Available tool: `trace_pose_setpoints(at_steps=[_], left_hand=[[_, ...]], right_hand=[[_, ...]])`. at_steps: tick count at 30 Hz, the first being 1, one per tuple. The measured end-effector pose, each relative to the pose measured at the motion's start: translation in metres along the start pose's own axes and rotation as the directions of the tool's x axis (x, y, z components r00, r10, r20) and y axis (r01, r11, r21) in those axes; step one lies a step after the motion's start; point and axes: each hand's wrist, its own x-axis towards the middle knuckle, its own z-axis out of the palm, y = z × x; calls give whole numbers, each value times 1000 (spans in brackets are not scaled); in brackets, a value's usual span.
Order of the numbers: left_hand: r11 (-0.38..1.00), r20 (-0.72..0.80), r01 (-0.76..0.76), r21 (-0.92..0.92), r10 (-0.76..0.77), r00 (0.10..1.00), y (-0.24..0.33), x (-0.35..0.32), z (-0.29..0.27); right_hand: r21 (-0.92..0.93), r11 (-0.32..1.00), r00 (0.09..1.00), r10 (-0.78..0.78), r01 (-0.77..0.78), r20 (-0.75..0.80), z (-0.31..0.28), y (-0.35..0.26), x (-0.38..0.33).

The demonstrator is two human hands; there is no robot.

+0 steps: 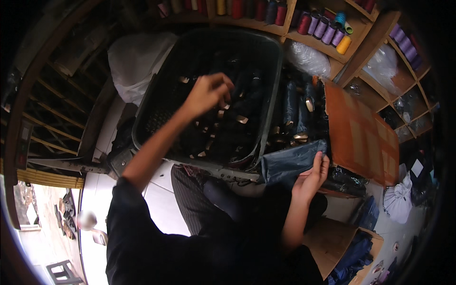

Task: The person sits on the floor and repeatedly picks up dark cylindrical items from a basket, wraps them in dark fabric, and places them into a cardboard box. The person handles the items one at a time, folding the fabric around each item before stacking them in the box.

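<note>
My left hand [208,93] reaches into a large black plastic basket [156,90] and its fingers are closed around a small dark rolled piece with a tan band among several like it [228,123]. My right hand [311,178] holds the edge of a dark blue plastic bag [285,164] just right of the basket, fingers pinching the bag's upper rim. More dark rolled pieces with tan bands [297,109] are stacked beside the basket, above the bag.
Wooden shelves with thread spools [323,28] run along the top. An orange-brown cardboard sheet [363,137] leans at right. A white plastic bag [135,59] lies left of the basket. A cardboard box [332,242] sits at lower right. My knees in dark trousers [199,199] are below the basket.
</note>
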Motion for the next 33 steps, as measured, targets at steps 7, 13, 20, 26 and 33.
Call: trace_pose_setpoints(at_steps=[7,13,20,26,33], left_hand=[[629,-269,429,648,-338,902,-184,113,-44],[554,-351,510,658,-373,859,-192,124,-20],[774,-323,594,221,-516,793,-73,65,-44],[895,14,96,435,-113,993,32,-2,-49],[737,784,-647,197,278,555,133,-59,32]], right_hand=[[54,990,985,127,-134,118,-14,10,-5],[-24,985,975,173,-172,136,-49,7,-2],[-259,966,856,114,24,505,-70,2,-4],[-137,895,504,-108,424,857,-36,-35,-14],[-34,733,153,-97,680,983,-15,-88,-10]])
